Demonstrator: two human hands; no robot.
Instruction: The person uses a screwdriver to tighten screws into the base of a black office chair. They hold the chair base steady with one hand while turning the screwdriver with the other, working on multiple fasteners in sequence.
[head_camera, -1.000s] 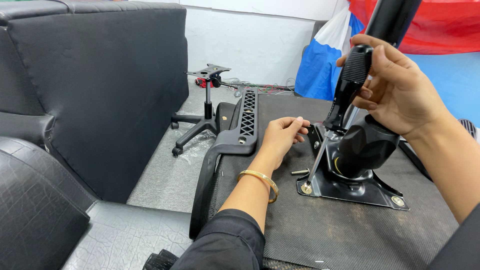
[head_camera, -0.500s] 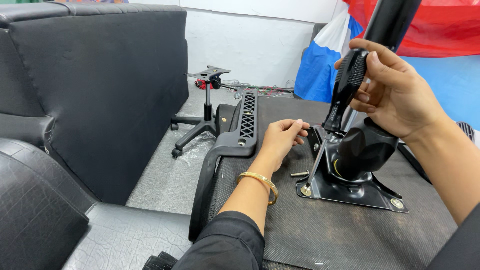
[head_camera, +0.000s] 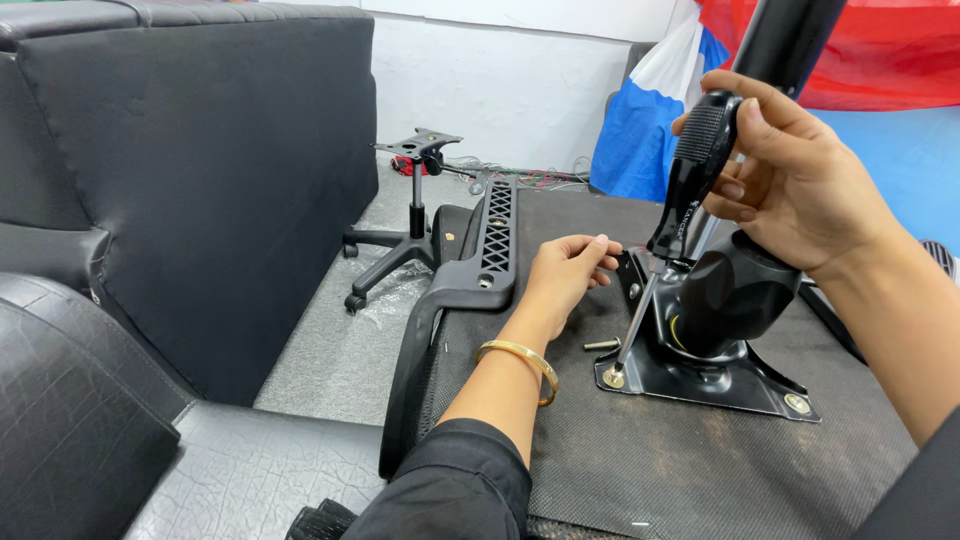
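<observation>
while the two earlier frames and this one are reading almost alike, the screwdriver (head_camera: 690, 200) is staying upright in the same grip, its handle leaning only slightly differently; nothing else is seeming to shift.

landmark: black metal mounting plate (head_camera: 700, 380), lying on the dark mesh seat underside (head_camera: 620, 460).

right hand (head_camera: 790, 180) is hovering above the plate, closed around the black handle of the screwdriver. the shaft is running down and left, and the tip is sitting on a bolt (head_camera: 612, 378) at the plate's front left corner.

left hand (head_camera: 565, 275) is resting just left of the plate, fingers loosely curled and touching the plate's upright edge; it is gripping nothing that i can make out. a gold bangle (head_camera: 520, 362) is sitting on that wrist.

a loose bolt (head_camera: 601, 344) is lying on the mesh between the left hand and the plate corner.

no containers are showing.

left of the plate, a black armrest (head_camera: 470, 280) is running along the seat edge. further left and behind, a chair base with castors (head_camera: 410, 230) is standing on the grey floor, beside a black sofa (head_camera: 190, 170).
</observation>
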